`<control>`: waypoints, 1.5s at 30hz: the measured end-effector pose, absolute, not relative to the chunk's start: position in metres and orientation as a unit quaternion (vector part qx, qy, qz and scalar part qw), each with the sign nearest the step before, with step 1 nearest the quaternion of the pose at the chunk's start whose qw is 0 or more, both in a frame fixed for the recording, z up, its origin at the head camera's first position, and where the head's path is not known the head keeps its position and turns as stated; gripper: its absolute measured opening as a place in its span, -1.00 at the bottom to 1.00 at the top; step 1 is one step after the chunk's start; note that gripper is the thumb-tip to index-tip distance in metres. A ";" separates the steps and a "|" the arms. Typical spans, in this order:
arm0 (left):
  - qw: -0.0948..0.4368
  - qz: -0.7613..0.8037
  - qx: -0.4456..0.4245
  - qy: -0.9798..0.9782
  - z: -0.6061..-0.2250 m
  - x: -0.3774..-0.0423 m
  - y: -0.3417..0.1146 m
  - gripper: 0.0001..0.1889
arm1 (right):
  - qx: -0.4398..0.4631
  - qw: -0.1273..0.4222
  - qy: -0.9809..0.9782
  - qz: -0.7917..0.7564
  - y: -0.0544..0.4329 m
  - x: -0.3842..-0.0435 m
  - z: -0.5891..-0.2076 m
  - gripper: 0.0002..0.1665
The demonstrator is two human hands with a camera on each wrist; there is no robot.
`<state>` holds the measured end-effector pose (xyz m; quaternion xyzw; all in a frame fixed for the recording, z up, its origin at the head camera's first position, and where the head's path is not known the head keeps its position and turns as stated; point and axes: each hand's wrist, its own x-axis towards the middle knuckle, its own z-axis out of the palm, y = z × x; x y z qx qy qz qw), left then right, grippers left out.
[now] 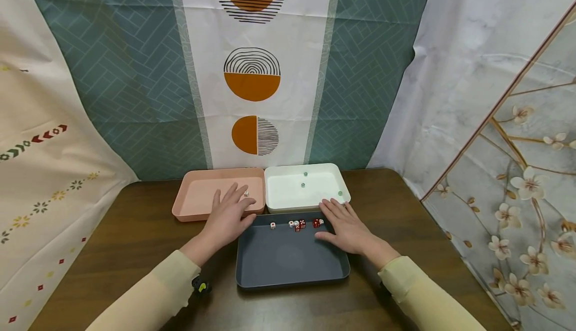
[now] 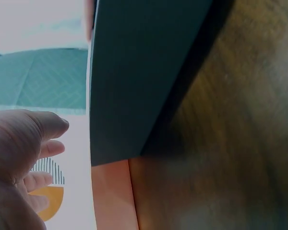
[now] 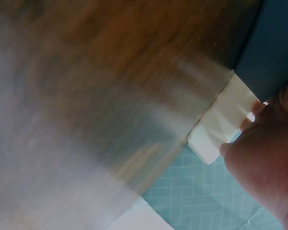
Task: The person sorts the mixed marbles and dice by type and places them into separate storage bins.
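Note:
My left hand (image 1: 228,216) is over the near right corner of the pink tray (image 1: 193,196), its fingers spread and relaxed. A small white die (image 1: 246,193) lies in that tray by the fingers. My right hand (image 1: 345,227) is at the upper right of the dark grey tray (image 1: 292,266), fingers fairly straight, fingertips near the front edge of the white tray (image 1: 288,196). No object shows in either hand. Along the grey tray's far side lie several dice, among them a white die (image 1: 272,225) and a red die (image 1: 302,223). The white tray holds small green dice (image 1: 305,174).
All three trays stand close together on a dark wooden table (image 1: 139,231). A small black object with a yellow-green spot (image 1: 201,286) shows beside the left sleeve. Behind the table hangs a patterned cloth (image 1: 360,96), with more fabric on both sides.

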<state>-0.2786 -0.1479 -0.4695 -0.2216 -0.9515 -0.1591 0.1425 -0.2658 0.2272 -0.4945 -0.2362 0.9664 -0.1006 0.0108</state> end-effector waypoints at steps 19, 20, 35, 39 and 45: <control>0.126 -0.161 -0.252 -0.946 -0.474 -0.256 -0.129 -0.58 | -0.235 0.011 0.968 -0.091 0.228 -0.266 -0.496 0.19; 0.127 -0.161 -0.254 -0.945 -0.475 -0.255 -0.128 -0.59 | -0.235 0.012 0.968 -0.090 0.228 -0.266 -0.496 0.19; 0.113 -0.150 -0.271 -0.944 -0.480 -0.254 -0.118 -0.59 | -0.236 0.008 0.967 -0.095 0.228 -0.266 -0.497 0.18; 0.103 -0.151 -0.272 -0.945 -0.481 -0.255 -0.115 -0.60 | -0.235 0.010 0.967 -0.096 0.228 -0.266 -0.496 0.18; 0.097 -0.154 -0.271 -0.945 -0.484 -0.257 -0.111 -0.62 | -0.236 0.010 0.967 -0.098 0.227 -0.266 -0.495 0.18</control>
